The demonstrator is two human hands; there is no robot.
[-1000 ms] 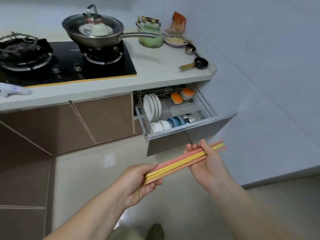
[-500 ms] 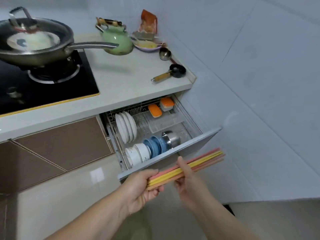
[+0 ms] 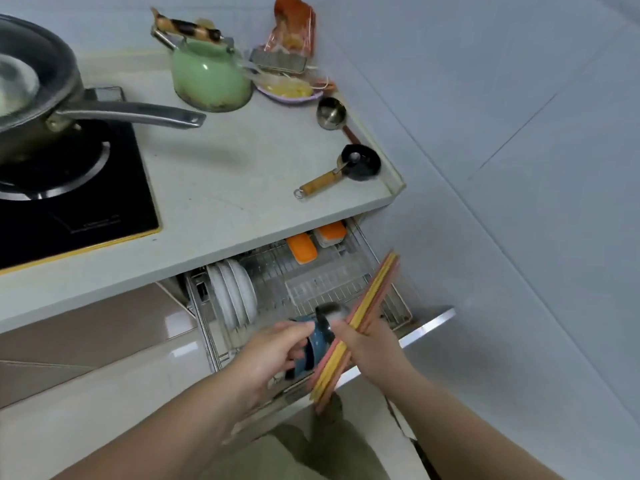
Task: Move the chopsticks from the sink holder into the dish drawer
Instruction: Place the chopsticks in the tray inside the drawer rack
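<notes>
A bundle of pink and yellow chopsticks slants from lower left to upper right over the right side of the open dish drawer. My right hand grips the bundle near its lower end. My left hand is off the chopsticks, its fingers loosely curled just left of them, above the blue bowls in the drawer's front. Nothing shows in that hand. The drawer's wire rack is bare in the middle, under the chopsticks' upper ends.
White plates stand in the drawer's left side, and orange-lidded boxes lie at its back. On the counter above are a green kettle, a long pan handle and a small black ladle. A tiled wall runs close on the right.
My left hand has let go of the chopsticks. My right hand has swung them more upright and carried them forward over the drawer. The view has moved closer.
</notes>
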